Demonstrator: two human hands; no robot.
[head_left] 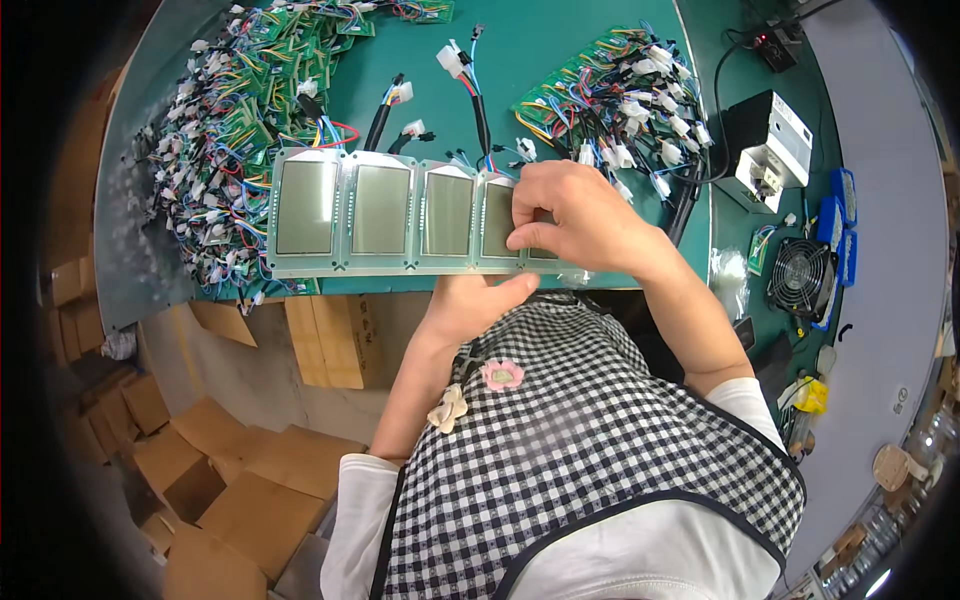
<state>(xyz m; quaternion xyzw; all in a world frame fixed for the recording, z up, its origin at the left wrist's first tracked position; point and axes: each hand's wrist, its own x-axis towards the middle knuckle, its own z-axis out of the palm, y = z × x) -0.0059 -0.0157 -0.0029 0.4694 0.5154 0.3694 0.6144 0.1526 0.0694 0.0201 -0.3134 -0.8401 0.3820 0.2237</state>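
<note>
A row of several grey display panels [380, 212] in pale frames lies side by side along the near edge of the green bench [540, 50]. My right hand [580, 215] rests on the rightmost panels, fingers pinching at the edge of one panel [497, 222]. Below the bench edge, my left hand [478, 300] supports the row from underneath, thumb pointing right. What lies between the right fingers is hidden.
Heaps of green circuit boards with coloured wires and white plugs lie at the left [240, 110] and the upper right [620, 95]. A white box [775, 150], a small fan [800, 278] and blue parts stand at the right. Cardboard boxes [240, 500] cover the floor.
</note>
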